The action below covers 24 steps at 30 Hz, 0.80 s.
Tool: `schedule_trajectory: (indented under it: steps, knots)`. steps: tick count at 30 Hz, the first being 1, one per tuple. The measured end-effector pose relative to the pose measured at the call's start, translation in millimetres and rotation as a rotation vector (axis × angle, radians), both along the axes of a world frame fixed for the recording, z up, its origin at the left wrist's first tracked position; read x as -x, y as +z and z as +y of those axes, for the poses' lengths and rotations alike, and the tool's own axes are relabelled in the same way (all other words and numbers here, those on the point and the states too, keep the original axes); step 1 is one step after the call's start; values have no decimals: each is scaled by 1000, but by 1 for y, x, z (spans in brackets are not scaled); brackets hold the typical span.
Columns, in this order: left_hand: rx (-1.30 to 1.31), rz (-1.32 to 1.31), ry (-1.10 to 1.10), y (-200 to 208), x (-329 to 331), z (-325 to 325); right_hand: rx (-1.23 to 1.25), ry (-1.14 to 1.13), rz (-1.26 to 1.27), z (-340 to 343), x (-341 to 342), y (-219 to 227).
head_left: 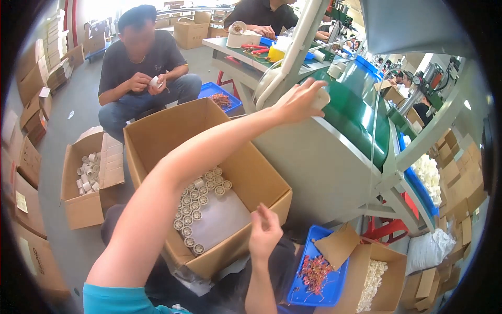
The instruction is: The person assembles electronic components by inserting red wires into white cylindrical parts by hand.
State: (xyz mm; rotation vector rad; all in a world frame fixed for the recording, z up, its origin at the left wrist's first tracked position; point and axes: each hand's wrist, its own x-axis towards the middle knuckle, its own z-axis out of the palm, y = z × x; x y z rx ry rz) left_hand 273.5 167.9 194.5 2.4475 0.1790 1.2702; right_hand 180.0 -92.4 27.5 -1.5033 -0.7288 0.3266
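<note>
My left arm stretches across the big open cardboard box (266,188) toward the green conveyor belt (361,118). In my left hand (300,103), a white round plastic part (321,98) is gripped by the fingers at the belt's near end. My right hand (265,230) is raised by the box's right side, fingers curled together; whatever they may hold is too small to make out. Inside the box, several white round parts with spoked faces (196,204) stand in rows on a pale flat sheet (227,214), along the left and far sides.
Right of me lie a blue tray (293,285) of small red pieces and a carton (395,261) of cream-coloured pieces. Opposite, a person (149,68) sits handling a white part beside a carton (83,209) of white parts. A grey metal frame (308,152) supports the belt.
</note>
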Motion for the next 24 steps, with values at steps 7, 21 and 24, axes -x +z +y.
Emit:
schedule_trajectory:
  steps: [7,21,24]
  knots:
    - [-279,-182,302,7,-129,79,-13,83,176,-3,-5,-14]
    - [-667,76,337,37,-72,49,171,85,-417,16,-13,-59]
    - [-1060,275,193,58,-10,22,95,60,-11,11,1,-31]
